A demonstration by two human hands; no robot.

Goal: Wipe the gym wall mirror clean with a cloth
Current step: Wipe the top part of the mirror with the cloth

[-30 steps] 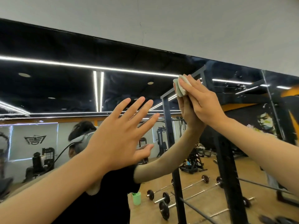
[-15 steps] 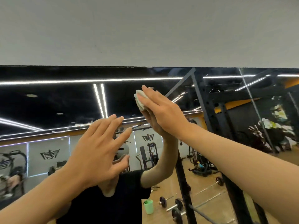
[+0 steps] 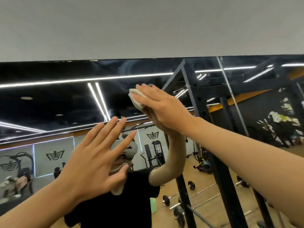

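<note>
The cloth, a small pale folded pad, lies flat against the upper part of the wall mirror, a little below the glass's top edge where the grey wall begins. The right hand presses it there with straight fingers laid over it, and only its left edge shows past them. It looks soft and light, likely to bunch or slip out unless the palm bears evenly, so a flat press over its middle seems the best hold. The mirror is rigid, smooth and breakable, and probably wants firm but moderate pressure. The left hand is raised lower down, fingers spread wide and holding nothing. Whether it touches the glass cannot be told.
</note>
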